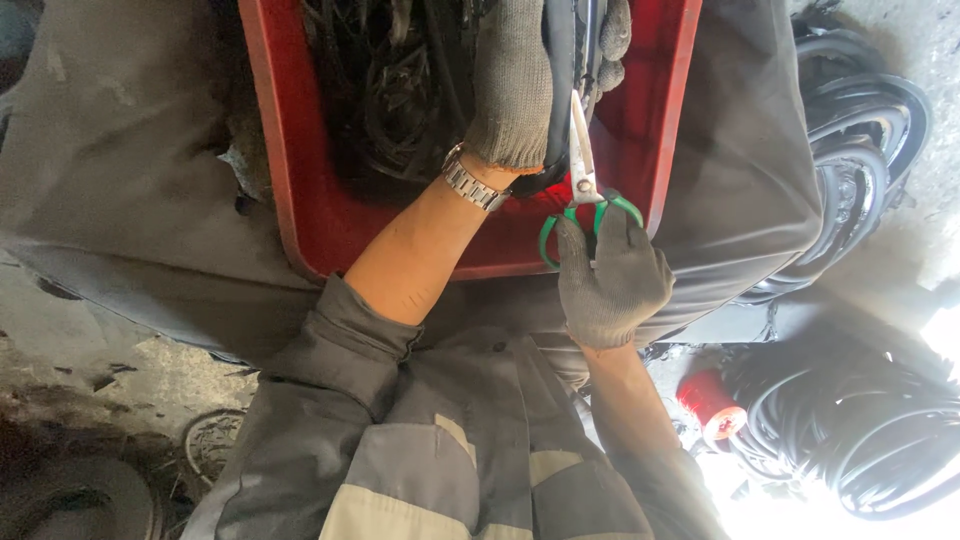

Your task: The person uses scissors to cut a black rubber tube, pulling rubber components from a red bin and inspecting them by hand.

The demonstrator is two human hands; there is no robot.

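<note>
left hand [515, 85]: gloved, gripped black strip [558, 60] over red tub [300, 215], near its front rim
right hand [612, 280]: gloved, fingers in scissors [583, 185] handles, blades on strip

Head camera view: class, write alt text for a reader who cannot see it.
A gloved right hand works green-handled scissors on a black rubber strip held by the gloved left hand, above a red tub of black scraps.
</note>
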